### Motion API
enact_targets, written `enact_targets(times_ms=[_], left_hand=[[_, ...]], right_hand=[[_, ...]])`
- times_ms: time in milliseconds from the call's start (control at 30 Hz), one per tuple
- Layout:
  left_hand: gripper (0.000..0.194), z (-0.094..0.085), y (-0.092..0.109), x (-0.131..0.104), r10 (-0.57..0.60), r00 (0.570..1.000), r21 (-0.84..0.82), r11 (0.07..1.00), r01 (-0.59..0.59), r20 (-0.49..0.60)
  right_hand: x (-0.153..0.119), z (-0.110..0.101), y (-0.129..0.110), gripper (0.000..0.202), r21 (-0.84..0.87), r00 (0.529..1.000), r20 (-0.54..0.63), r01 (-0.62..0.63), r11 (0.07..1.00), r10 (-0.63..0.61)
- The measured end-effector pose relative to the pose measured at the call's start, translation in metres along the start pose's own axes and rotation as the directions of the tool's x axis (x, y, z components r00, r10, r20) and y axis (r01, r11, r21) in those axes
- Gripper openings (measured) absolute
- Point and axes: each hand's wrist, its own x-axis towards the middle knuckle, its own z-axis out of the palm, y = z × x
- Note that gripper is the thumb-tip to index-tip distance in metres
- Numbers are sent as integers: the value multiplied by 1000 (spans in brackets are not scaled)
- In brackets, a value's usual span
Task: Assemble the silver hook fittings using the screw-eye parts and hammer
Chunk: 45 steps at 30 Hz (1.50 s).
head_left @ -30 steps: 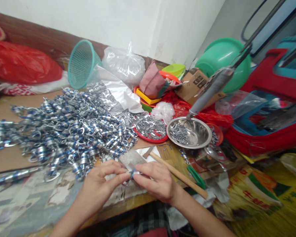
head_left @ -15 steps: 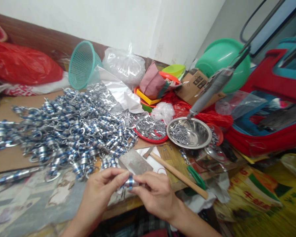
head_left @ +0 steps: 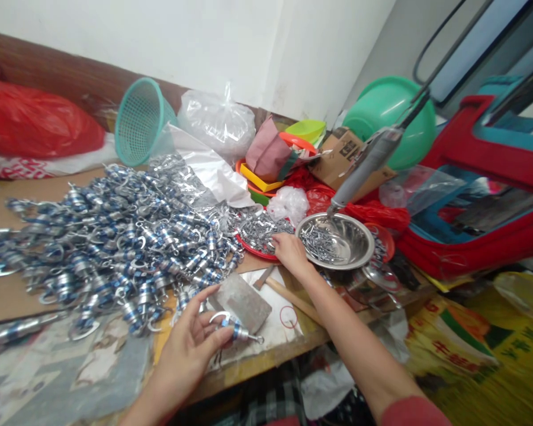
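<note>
My left hand holds a small blue-and-silver metal piece with a crescent hook at one end and a ringed pin at the other. Thumb and fingers grip it near the hook, beside a flat grey metal block. My right hand is stretched out to a red tray full of small silver metal parts. Its fingers are pinched together at the tray's edge, and whatever is in them is too small to make out. A large heap of blue-and-silver metal pieces covers the table's left side.
A steel bowl of metal pins stands right of the tray, under a grey-handled tool. A hammer lies under my right forearm. Behind are a teal basket, a clear bag and a green basin; a red-framed chair stands right.
My right hand has left the metal piece and moved forward to the red tray. The left hand keeps the piece, now turned so its hook and ringed pin show. The view has shifted slightly.
</note>
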Motion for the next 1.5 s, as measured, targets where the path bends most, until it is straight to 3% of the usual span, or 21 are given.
enact_targets(times_ms=[133, 300, 367, 467, 567, 633, 800, 1033, 1167, 1333, 1433, 1500], left_hand=[[66, -1, 7, 2, -43, 997, 3, 999, 43, 68], [68, -6, 7, 7, -66, 990, -1, 998, 67, 126], [74, -8, 6, 11, -83, 986, -23, 996, 87, 142], [83, -9, 6, 15, -105, 980, -54, 992, 116, 166], [87, -10, 5, 16, -95, 981, -78, 991, 109, 169], [88, -11, 4, 15, -79, 985, -80, 993, 92, 151], [96, -9, 2, 13, -69, 990, -106, 991, 82, 126], [97, -9, 1, 13, -50, 989, -162, 984, 72, 138], [99, -10, 1, 14, -73, 991, -147, 985, 89, 112], [101, -9, 2, 14, -62, 993, -129, 989, 74, 99], [99, -9, 1, 13, -61, 994, -106, 992, 71, 91], [98, -10, -1, 14, -56, 995, -104, 993, 64, 78]], right_hand=[[32, 19, 12, 15, -59, 997, 67, -41, 997, 44], [28, 14, 16, 22, 36, 1000, 26, -11, 999, 10], [16, 7, 13, 25, 121, 1000, 19, 19, 993, -21], [-18, 1, 0, 23, 269, 988, 97, 88, 959, -118], [-59, -4, -19, 18, 500, 931, 216, 153, 852, -294], [-79, -7, -31, 15, 595, 885, 224, 207, 776, -408], [-90, -7, -51, 11, 508, 820, 215, 370, 778, -530], [-87, 17, -56, 16, 393, 862, 117, 416, 820, -494], [-89, 16, -56, 12, 444, 878, 115, 373, 815, -464], [-91, 11, -54, 8, 549, 929, 179, 179, 817, -324], [-89, 8, -52, 7, 652, 927, 255, 45, 757, -275], [-87, 5, -52, 7, 646, 911, 291, 37, 762, -292]])
